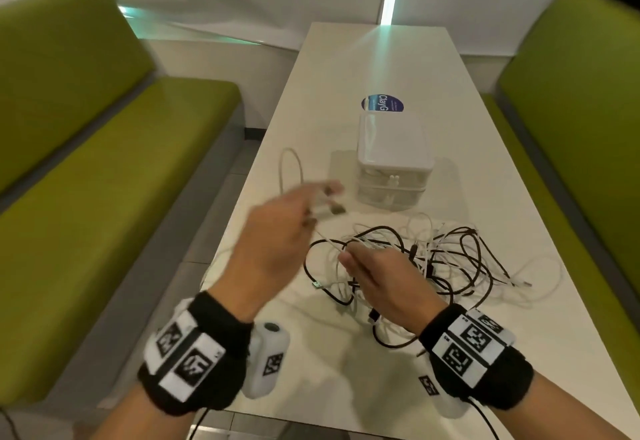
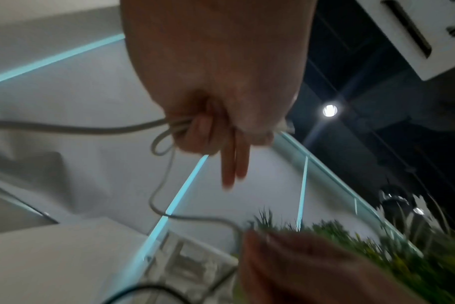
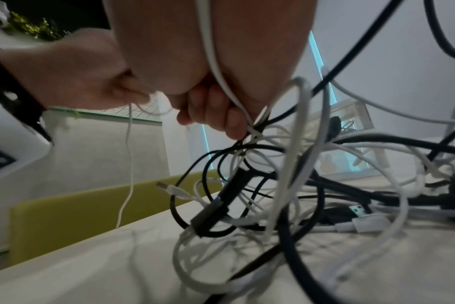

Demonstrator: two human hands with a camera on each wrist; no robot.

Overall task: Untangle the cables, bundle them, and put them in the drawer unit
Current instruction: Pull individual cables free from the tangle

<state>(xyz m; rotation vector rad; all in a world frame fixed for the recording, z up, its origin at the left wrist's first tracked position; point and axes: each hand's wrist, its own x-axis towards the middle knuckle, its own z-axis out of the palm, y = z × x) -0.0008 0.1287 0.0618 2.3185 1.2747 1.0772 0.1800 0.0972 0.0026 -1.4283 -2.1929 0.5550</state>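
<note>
A tangle of black and white cables (image 1: pixel 426 259) lies on the white table (image 1: pixel 381 65), in front of a small clear drawer unit (image 1: pixel 393 166). My left hand (image 1: pixel 277 232) is raised left of the pile and grips folded loops of a white cable (image 2: pixel 166 131), its plug end (image 1: pixel 332 209) sticking out past the fingers. A loop of that cable (image 1: pixel 291 169) arcs up beyond the hand. My right hand (image 1: pixel 381 280) hovers over the tangle and pinches white and black strands (image 3: pixel 249 125) from it. The drawers look shut.
Green benches (image 1: pixel 104 149) run along both sides of the table, the right one (image 1: pixel 568 110) close to its edge. A round blue sticker (image 1: pixel 382 104) sits behind the drawer unit. A white wall closes off the far end. Loose USB plugs (image 3: pixel 361 220) lie among the cables.
</note>
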